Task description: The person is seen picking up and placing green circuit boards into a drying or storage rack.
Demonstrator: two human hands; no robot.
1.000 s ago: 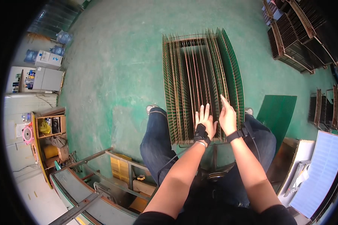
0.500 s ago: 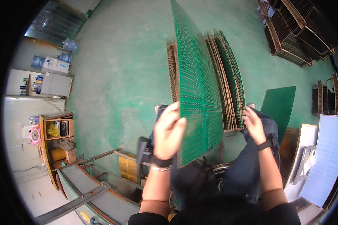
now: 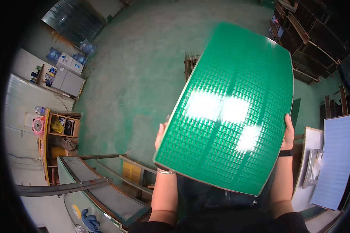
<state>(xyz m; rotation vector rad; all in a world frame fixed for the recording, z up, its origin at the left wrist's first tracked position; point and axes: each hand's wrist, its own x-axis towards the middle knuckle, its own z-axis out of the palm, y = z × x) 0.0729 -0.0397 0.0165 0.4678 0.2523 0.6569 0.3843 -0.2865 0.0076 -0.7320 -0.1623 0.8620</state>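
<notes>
A large green circuit board panel (image 3: 206, 139) with rows of small slots is held up in front of me, its face tilted toward me and bright with glare. My left hand (image 3: 160, 135) grips its left edge; most of those fingers are hidden behind the panel. On the opposite edge, my right hand (image 3: 288, 134) has its thumb in sight along the side and the rest tucked behind. The upright rack (image 3: 190, 64) of thin boards on the floor shows only a corner past the panel, which covers the remainder.
Dark racks (image 3: 311, 50) stand at the far right. A pale lit panel (image 3: 333, 163) and a white board (image 3: 309, 167) are at my right. Lower left is a metal-framed table (image 3: 116, 198) with a blue glove (image 3: 90, 220) nearby. A wooden shelf (image 3: 64, 126) stands along the left wall.
The green panel has turned from nearly edge-on to facing me and shifted right and nearer. My right hand, earlier apart from it, now holds its right edge.
</notes>
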